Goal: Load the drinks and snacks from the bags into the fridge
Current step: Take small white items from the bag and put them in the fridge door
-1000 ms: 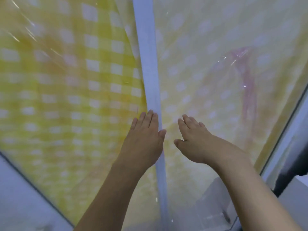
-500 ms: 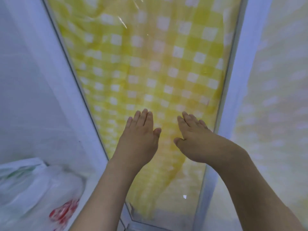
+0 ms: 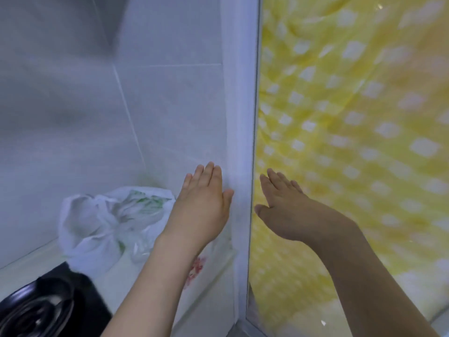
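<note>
Since half a sec ago our view has swung left: the white frame post (image 3: 239,142) that was right of both hands now runs between them, & the tiled wall (image 3: 97,105) fills the left side. Our left hand (image 3: 202,209) & right hand (image 3: 283,211) are both held out flat, fingers straight & together, gripping nothing. Left of & below the left hand sits a white plastic bag (image 3: 104,222) w/ green print, bunched; can't tell what's in it. Under that wrist, a second bag w/ red print (image 3: 196,269). Yellow checked cloth (image 3: 352,130) is behind the right hand. Black round pan (image 3: 38,310) at lower left.
</note>
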`<state>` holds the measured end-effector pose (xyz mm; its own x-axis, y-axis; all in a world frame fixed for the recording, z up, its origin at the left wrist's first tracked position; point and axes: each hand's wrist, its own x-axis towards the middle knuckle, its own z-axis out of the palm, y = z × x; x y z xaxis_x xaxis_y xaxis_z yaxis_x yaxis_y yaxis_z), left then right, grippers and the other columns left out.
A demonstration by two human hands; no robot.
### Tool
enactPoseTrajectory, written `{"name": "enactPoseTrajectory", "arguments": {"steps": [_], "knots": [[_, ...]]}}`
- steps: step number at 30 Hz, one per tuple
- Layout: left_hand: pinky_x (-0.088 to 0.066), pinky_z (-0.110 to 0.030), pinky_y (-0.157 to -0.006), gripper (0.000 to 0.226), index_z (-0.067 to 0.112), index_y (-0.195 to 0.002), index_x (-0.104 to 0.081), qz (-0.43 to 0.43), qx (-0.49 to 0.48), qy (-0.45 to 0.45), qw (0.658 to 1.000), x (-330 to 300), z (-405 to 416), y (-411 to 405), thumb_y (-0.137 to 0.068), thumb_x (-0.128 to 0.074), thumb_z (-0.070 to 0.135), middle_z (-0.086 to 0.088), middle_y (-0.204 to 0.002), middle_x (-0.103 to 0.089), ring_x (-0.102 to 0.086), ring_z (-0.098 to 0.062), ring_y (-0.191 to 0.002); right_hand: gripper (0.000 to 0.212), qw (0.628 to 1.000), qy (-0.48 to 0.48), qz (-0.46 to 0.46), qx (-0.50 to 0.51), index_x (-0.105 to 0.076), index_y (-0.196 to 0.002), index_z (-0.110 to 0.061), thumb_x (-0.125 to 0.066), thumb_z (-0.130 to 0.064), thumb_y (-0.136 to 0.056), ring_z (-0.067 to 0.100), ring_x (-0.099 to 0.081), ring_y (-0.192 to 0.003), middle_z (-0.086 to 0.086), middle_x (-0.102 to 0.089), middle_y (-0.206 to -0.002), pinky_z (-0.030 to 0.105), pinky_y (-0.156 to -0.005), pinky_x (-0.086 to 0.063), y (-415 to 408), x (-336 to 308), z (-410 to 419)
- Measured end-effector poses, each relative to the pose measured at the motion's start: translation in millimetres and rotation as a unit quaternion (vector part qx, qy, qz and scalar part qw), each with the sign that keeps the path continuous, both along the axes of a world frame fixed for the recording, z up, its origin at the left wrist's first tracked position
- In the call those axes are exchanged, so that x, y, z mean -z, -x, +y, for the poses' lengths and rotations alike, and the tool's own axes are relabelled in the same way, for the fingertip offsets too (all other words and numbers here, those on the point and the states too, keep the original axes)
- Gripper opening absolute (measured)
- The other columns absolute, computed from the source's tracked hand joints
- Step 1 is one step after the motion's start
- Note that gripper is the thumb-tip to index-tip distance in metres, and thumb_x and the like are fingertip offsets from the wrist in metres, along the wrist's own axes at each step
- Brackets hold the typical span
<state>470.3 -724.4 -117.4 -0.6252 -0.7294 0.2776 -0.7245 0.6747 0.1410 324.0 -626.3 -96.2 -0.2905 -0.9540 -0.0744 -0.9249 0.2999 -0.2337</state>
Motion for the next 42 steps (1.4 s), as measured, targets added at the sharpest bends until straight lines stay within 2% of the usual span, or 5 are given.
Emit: {"name": "enactPoseTrajectory", "arguments": {"steps": [9, 16, 26, 31, 42], "knots": [[-0.001, -0.038, -0.123, 0.062, 0.009, -0.158, -0.011, 0.008, -0.138, -0.021, 0.99, 11.4, -50.7, -110.8, -0.107, -0.026, 0.04, -0.006, -0.167, -0.008, -0.004, -0.022, -0.153, 0.066, 0.991, -0.021, 0.003, -0.134, 0.01, -0.156, -0.013, -0.027, -0.035, -0.105, 0.018, 0.018, -0.149, 0.004, 0.022, -0.162, 0.035, -0.12, 0.01, -83.4, 13.4, -90.8], [0.002, -0.036, -0.124, 0.062, 0.01, -0.159, -0.008, 0.013, -0.206, -0.067, 0.976, 30.2, -82.2, -155.2, -0.107, -0.024, 0.041, -0.005, -0.167, -0.003, 0.002, -0.021, -0.154, 0.066, 0.98, -0.027, -0.003, -0.197, 0.006, -0.156, -0.013, -0.029, -0.034, -0.105, 0.019, 0.015, -0.15, 0.004, 0.018, -0.163, 0.034, -0.12, 0.007, -116.7, 30.1, -150.2], [-0.002, -0.037, -0.125, 0.062, 0.009, -0.158, -0.011, -0.01, -0.275, -0.103, 0.956, 55.2, -173.5, -163.2, -0.107, -0.026, 0.04, -0.006, -0.167, -0.006, 0.0, -0.02, -0.154, 0.064, 0.966, -0.065, -0.04, -0.246, 0.009, -0.156, -0.014, -0.027, -0.033, -0.106, 0.016, 0.017, -0.15, 0.002, 0.021, -0.162, 0.033, -0.12, 0.008, -101.0, 61.0, -266.3], [-0.007, -0.038, -0.124, 0.061, 0.008, -0.157, -0.015, -0.022, -0.282, -0.094, 0.955, 62.7, -226.0, -153.2, -0.107, -0.027, 0.039, -0.008, -0.166, -0.012, -0.005, -0.021, -0.154, 0.064, 0.963, -0.075, -0.051, -0.255, 0.006, -0.156, -0.014, -0.028, -0.034, -0.105, 0.017, 0.013, -0.15, 0.003, 0.017, -0.163, 0.033, -0.121, 0.006, -88.1, 83.5, -324.3], [-0.006, -0.029, -0.12, 0.058, 0.012, -0.159, -0.011, -0.013, -0.288, -0.181, 0.94, 103.5, -307.6, -160.1, -0.108, -0.028, 0.035, -0.003, -0.167, -0.008, -0.003, -0.015, -0.153, 0.058, 0.948, -0.151, -0.055, -0.273, -0.006, -0.156, -0.012, -0.027, -0.03, -0.105, 0.019, 0.002, -0.151, 0.004, 0.004, -0.165, 0.032, -0.12, -0.003, -92.0, 142.4, -433.2]]}}
